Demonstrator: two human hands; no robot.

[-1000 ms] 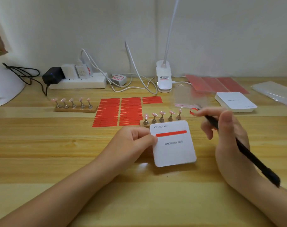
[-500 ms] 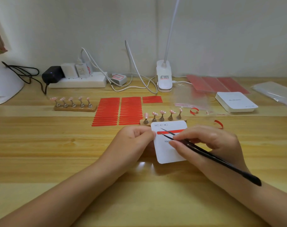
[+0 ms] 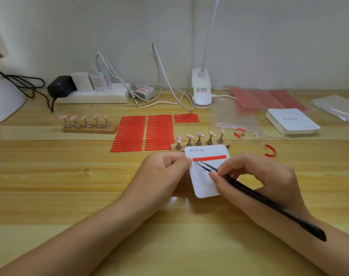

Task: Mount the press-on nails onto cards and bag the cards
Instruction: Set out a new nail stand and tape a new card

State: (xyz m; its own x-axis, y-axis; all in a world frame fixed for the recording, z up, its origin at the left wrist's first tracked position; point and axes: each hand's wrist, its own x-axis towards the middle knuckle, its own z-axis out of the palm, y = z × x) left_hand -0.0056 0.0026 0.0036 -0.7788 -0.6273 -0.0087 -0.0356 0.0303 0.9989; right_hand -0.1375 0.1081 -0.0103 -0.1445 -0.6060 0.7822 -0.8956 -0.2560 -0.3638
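A white card (image 3: 206, 186) with a red adhesive strip (image 3: 211, 157) across its top lies at the table's middle. My left hand (image 3: 165, 169) pinches the card's left edge. My right hand (image 3: 255, 176) grips black tweezers (image 3: 247, 191), whose tips touch the strip's left end. Just behind the card, pink press-on nails stand on a wooden holder (image 3: 199, 139). A second holder with pink nails (image 3: 88, 123) sits further left. Clear bags (image 3: 235, 116) lie behind on the right.
Sheets of red adhesive strips (image 3: 145, 132) lie mid-table. Two curled red peelings (image 3: 270, 151) rest right of the card. A stack of white cards (image 3: 292, 120), red sheets, a power strip (image 3: 94, 94), cables and a clip lamp (image 3: 201, 90) line the back.
My right hand came down from the right, dropped a red peeling on the table, and brought the tweezers' tips to the left end of the strip on the card.
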